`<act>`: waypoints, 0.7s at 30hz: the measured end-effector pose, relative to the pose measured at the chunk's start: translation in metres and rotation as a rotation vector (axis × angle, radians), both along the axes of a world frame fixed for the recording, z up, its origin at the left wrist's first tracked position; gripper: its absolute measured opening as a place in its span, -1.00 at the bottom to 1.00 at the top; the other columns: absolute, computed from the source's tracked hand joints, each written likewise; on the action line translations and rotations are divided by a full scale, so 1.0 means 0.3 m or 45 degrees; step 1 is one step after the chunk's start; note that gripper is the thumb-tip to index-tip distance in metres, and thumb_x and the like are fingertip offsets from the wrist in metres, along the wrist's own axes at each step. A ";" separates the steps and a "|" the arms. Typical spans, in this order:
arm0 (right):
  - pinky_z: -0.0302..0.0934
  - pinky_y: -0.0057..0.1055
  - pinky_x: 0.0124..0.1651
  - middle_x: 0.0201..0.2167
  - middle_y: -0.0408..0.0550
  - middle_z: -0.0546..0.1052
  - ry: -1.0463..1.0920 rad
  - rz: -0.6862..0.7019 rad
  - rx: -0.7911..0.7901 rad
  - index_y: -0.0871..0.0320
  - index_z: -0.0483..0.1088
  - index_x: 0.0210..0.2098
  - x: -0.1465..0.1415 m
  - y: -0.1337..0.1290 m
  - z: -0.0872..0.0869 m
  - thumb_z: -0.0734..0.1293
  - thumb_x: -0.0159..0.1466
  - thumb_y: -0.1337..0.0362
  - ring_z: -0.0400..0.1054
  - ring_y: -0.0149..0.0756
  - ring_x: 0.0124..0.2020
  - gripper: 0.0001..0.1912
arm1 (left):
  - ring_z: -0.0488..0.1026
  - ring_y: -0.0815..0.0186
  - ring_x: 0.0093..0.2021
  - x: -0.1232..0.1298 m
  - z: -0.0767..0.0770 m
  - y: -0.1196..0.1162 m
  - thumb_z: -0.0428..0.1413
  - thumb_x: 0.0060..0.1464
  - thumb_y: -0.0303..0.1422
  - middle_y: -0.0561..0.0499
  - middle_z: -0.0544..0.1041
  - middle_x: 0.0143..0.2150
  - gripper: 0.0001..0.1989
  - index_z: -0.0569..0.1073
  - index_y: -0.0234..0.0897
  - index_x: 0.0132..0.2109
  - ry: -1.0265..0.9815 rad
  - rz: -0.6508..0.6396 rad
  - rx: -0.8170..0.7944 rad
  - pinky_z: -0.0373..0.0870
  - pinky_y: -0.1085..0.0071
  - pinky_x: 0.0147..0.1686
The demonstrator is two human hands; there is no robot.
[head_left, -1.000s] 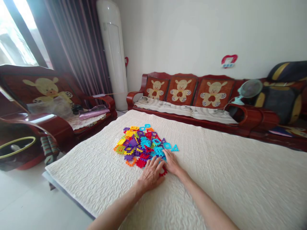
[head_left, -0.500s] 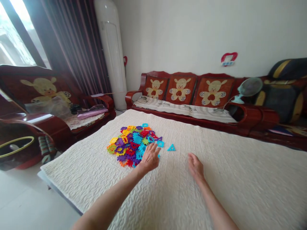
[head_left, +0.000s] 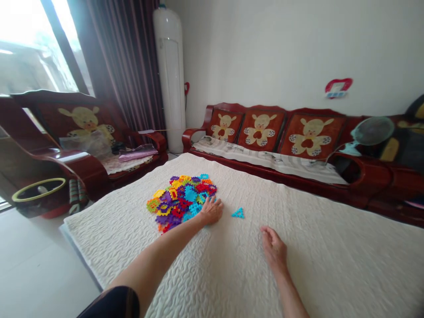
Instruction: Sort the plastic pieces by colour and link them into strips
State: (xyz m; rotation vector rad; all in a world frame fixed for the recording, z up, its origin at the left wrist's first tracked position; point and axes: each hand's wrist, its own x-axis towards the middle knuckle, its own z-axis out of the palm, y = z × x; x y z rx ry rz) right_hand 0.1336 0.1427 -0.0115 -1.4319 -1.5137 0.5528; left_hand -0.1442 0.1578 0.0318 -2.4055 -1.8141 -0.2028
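My left hand [head_left: 212, 211] lies palm down at the right edge of a heap of colourful plastic interlocking pieces [head_left: 180, 197], its fingers spread and stretched forward. It covers part of the heap, so whatever lies beneath the palm is hidden. A light-blue triangular piece [head_left: 238, 213] sits alone on the quilted cover, between my two hands. To the right of that triangle, my right hand [head_left: 275, 251] rests on its side over the cover. Its fingers are curled in together, and I see nothing held in them.
A cream quilted cover [head_left: 318, 247] spreads over the table. Behind it stands a wooden sofa [head_left: 274, 172] with bear-patterned cushions, and a small fan [head_left: 372, 131] at its right. On the left are a wooden armchair [head_left: 82, 168] and a dark bucket [head_left: 41, 198] with a yellow rim.
The view has swung left. My left hand has moved slightly forward along the heap's right edge, and a light-blue square piece there is now out of sight. My right hand stays beside the triangle.
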 end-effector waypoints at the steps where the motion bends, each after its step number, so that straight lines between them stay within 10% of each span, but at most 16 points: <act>1: 0.33 -0.25 -0.08 -0.24 0.13 0.60 -0.005 -0.001 0.000 0.19 0.50 -0.23 -0.001 0.001 0.000 0.15 0.08 -0.03 0.47 -0.13 -0.23 -0.48 | 0.17 -0.02 0.21 -0.037 0.006 -0.001 -0.15 0.24 -0.32 -0.15 0.41 0.03 -0.70 0.43 -0.23 -0.04 0.011 0.004 0.000 0.14 -0.10 0.12; 9: 0.32 -0.24 -0.06 -0.23 0.12 0.60 -0.027 0.008 -0.017 0.18 0.50 -0.24 -0.011 0.005 0.002 0.15 0.07 -0.02 0.48 -0.12 -0.22 -0.50 | 0.09 0.04 0.26 -0.231 0.079 0.033 -0.01 0.11 -0.43 -0.11 0.27 0.24 -0.58 0.35 -0.10 0.13 0.030 0.114 0.020 0.04 -0.01 0.20; 17: 0.32 -0.23 -0.04 -0.23 0.12 0.60 -0.045 0.011 -0.004 0.19 0.49 -0.25 -0.011 0.002 0.002 0.13 0.08 -0.04 0.47 -0.12 -0.20 -0.48 | 0.32 0.01 0.06 -0.389 0.164 0.073 0.00 0.13 -0.31 -0.20 0.46 -0.03 -0.70 0.47 -0.27 -0.04 -0.037 0.531 -0.004 0.20 0.05 0.07; 21: 0.32 -0.23 -0.06 -0.26 0.12 0.61 -0.053 0.010 0.020 0.18 0.50 -0.27 -0.015 0.004 0.003 0.14 0.08 -0.02 0.48 -0.13 -0.24 -0.51 | 0.32 0.01 0.06 -0.333 0.195 0.083 -0.05 0.16 -0.38 -0.26 0.43 0.00 -0.65 0.40 -0.34 0.06 -0.087 0.573 0.081 0.22 0.07 0.06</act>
